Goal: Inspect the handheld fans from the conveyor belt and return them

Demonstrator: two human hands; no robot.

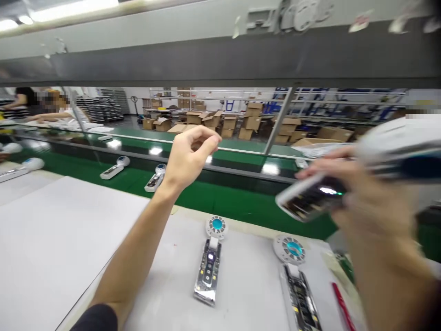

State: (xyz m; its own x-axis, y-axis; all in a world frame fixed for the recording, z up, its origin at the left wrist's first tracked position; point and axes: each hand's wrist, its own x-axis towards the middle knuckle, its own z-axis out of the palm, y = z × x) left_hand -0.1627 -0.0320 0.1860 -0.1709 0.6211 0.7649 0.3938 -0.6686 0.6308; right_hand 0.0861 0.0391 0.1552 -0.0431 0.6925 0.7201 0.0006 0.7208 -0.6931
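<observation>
My right hand [347, 193] grips an open device [310, 197], fingers wrapped round it, blurred, above the worktop's [62, 230] far right edge. My left hand [189, 158] is raised over the belt [220, 202], thumb and forefinger pinched; whether they hold anything I cannot tell. 2 more devices [209, 266] [299, 285] lie on the worktop near its far edge.

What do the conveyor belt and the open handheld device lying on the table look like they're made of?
Conveyor belt: likely green PVC or rubber, glossy, mirroring the ceiling lights. Open handheld device: seemingly white plastic head with a teal centre, over an exposed dark circuit board edged in shiny metal.
</observation>
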